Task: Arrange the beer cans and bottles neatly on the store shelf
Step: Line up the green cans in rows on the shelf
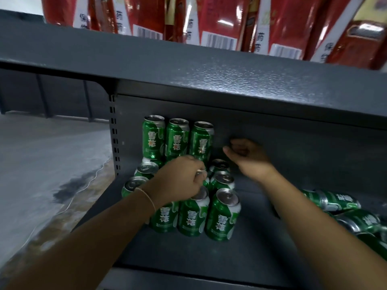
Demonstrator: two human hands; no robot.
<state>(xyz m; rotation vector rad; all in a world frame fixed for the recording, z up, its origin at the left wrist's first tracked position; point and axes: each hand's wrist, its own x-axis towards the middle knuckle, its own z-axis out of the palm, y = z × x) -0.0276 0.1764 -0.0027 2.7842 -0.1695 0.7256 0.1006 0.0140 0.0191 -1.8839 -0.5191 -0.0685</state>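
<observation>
Green beer cans stand in rows on the dark grey shelf (261, 237). Three stacked cans (177, 139) rise at the back on a lower layer. Three more (223, 214) stand at the front. My left hand (180, 177) reaches over the middle of the group, its fingers curled round the top of a can (202, 174) that is mostly hidden under it. My right hand (248, 154) hovers just right of the stacked cans, fingers loosely curled, holding nothing. Several cans (335, 200) lie on their sides at the right.
The upper shelf (188, 70) overhangs close above and carries red packaged boxes (219, 21). The shelf's perforated upright (114, 135) stands at the left. A grey floor (41, 153) with a thin white cable lies beyond it.
</observation>
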